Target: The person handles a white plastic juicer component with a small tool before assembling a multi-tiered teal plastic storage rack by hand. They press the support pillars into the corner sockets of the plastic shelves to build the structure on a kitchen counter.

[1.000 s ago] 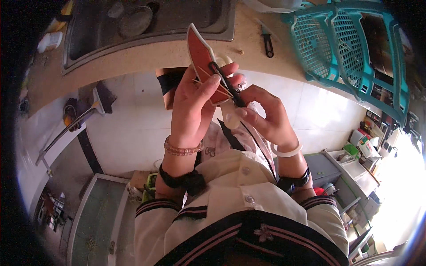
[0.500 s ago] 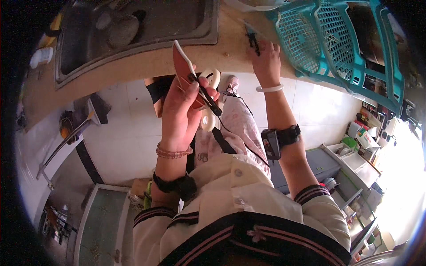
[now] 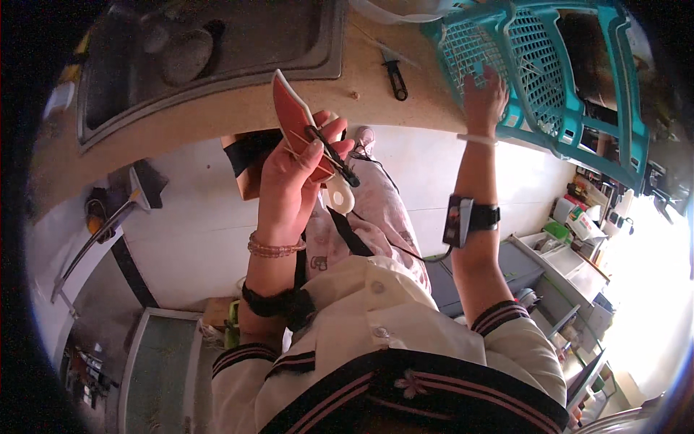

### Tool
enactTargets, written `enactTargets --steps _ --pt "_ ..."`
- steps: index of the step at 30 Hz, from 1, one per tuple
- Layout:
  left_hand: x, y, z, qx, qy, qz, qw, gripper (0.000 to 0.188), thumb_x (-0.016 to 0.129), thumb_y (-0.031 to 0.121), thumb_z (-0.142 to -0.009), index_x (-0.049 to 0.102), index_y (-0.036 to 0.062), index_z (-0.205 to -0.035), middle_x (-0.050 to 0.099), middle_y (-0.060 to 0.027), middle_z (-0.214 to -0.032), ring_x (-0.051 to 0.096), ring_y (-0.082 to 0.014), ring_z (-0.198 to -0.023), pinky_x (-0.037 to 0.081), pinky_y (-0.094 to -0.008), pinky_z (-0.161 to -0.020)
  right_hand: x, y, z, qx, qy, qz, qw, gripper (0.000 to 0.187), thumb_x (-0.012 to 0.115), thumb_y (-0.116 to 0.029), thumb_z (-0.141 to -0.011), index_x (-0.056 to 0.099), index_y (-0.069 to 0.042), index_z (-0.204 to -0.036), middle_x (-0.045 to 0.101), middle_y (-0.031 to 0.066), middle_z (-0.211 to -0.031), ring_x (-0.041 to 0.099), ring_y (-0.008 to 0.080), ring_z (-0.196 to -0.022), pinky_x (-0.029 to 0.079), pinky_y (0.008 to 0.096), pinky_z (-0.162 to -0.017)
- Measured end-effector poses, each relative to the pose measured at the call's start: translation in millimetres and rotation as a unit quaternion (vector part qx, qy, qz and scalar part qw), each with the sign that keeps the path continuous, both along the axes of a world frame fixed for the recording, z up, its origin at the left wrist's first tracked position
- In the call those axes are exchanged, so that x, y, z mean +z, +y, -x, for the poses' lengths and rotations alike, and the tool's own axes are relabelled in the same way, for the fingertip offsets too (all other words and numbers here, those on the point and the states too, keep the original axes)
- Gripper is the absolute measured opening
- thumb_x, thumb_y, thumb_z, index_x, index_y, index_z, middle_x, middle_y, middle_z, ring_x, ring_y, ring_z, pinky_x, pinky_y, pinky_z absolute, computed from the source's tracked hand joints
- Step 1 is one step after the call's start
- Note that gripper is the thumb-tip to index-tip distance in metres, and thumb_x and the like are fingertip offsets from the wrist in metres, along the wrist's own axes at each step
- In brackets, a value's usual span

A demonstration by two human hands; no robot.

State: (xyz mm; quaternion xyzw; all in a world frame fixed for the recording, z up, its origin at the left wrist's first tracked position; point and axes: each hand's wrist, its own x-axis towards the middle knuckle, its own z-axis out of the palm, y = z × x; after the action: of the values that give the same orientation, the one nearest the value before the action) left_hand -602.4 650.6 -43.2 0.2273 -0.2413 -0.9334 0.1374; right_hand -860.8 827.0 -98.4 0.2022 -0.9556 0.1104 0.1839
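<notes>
Left hand grips a red piece and black rod; right hand, fingers apart, reaches over the far-right teal rack; grasping there calls for closing them.

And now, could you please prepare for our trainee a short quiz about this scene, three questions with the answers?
1. Which hand holds the red, white-edged piece?
2. True or false: the black-handled tool lies on the counter, between the sink and the teal plastic rack.
3. Choose: the right hand is over a) the sink, b) the teal plastic rack, c) the black-handled tool.

Key: 1. The left hand. 2. True. 3. b.
</notes>
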Motion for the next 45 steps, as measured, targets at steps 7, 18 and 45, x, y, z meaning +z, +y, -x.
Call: enactTargets --steps 7,18,45 --pt "-7.3 -0.3 -4.7 0.007 -0.03 -0.006 1.0 0.039 0.051 0.015 -0.08 0.038 0.0 -0.114 0.051 -0.01 -0.103 0.053 -0.0179 -0.085 0.041 -0.0343 -0.081 -13.0 1.5 49.8 -0.021 -0.071 0.002 0.997 0.062 0.059 -0.038 -0.065 0.043 -0.003 -0.113 0.044 0.0169 -0.114 0.036 0.0293 -0.111 0.026 0.0387 -0.092" --pt "-19.3 -6.7 -27.5 0.023 0.019 -0.019 0.999 0.032 0.045 0.008 -0.082 0.04 -0.0001 -0.113 0.051 -0.0038 -0.08 0.05 -0.012 -0.066 0.043 -0.0302 -0.069 -1.7 -16.7 90.4 0.146 -0.02 -0.087 0.985 0.032 0.056 -0.016 -0.068 0.056 -0.01 -0.099 0.052 0.0156 -0.099 0.049 0.0301 -0.094 0.039 0.0371 -0.079" --pt "-20.4 -11.1 -23.7 0.019 -0.032 -0.023 0.999 0.034 0.047 0.009 -0.081 0.038 0.0004 -0.113 0.05 -0.0046 -0.08 0.05 -0.0126 -0.067 0.043 -0.0286 -0.069 -10.0 17.0 35.9 -0.04 -0.238 0.167 0.956 0.025 0.057 -0.029 -0.066 0.064 -0.009 -0.08 0.062 0.0094 -0.078 0.059 0.0259 -0.072 0.045 0.0337 -0.066"
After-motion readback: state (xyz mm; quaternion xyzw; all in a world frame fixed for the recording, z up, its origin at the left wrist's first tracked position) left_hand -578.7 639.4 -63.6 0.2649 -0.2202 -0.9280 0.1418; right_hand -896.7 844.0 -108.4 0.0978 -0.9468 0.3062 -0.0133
